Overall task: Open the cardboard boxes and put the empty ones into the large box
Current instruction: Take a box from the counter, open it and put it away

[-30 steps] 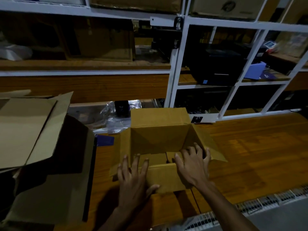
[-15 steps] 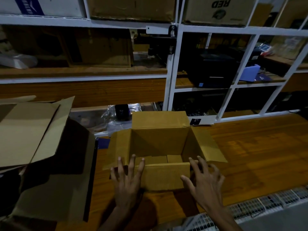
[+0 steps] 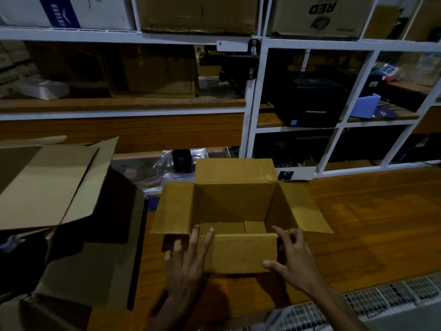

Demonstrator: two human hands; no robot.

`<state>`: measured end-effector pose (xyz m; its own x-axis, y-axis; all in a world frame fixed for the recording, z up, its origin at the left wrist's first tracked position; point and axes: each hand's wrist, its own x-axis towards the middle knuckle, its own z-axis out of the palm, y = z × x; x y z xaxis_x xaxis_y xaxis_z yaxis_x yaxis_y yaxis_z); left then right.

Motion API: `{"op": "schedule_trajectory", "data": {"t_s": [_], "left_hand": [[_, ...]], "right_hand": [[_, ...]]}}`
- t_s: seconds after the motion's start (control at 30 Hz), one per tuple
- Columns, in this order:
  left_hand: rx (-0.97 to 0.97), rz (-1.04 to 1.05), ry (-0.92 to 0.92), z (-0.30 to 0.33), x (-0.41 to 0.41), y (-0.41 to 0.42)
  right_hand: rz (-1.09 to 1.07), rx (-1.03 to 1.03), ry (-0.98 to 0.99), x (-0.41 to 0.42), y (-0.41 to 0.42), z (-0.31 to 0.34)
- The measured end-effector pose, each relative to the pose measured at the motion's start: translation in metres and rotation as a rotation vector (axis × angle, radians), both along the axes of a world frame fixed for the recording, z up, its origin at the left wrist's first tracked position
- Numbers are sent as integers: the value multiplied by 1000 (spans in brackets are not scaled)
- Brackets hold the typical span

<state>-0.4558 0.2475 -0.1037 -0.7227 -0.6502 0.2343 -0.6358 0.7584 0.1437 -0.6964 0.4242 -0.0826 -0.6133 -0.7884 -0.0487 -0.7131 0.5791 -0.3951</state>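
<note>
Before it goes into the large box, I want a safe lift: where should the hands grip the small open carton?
Probably by the small open carton's two short side walls, left hand from the left, right hand from the right. All four flaps splay outward and would likely bend; the upright walls look stiffer.

Light: dim, warm | shadows: deep in shelves (image 3: 167, 75); perhaps slightly soft | edges: wide-angle bowing

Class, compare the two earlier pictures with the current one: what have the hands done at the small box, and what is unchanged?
Both hands drew back off the near flap to the small box's front corners: left hand at the left, right hand at the right. The box stays open on the table; the large box is unmoved.
</note>
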Motion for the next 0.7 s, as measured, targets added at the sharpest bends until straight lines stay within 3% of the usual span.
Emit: {"op": "schedule_trajectory", "data": {"t_s": [0.3, 0.47, 0.7], "left_hand": [[237, -71, -69, -1, -23, -18], [90, -160, -15, 35, -7, -25], [-52, -240, 179, 134, -18, -22]], "right_hand": [[-1, -109, -44, -2, -2, 0], [29, -310, -61, -5, 13, 13], [49, -544, 124, -7, 23, 115]]}}
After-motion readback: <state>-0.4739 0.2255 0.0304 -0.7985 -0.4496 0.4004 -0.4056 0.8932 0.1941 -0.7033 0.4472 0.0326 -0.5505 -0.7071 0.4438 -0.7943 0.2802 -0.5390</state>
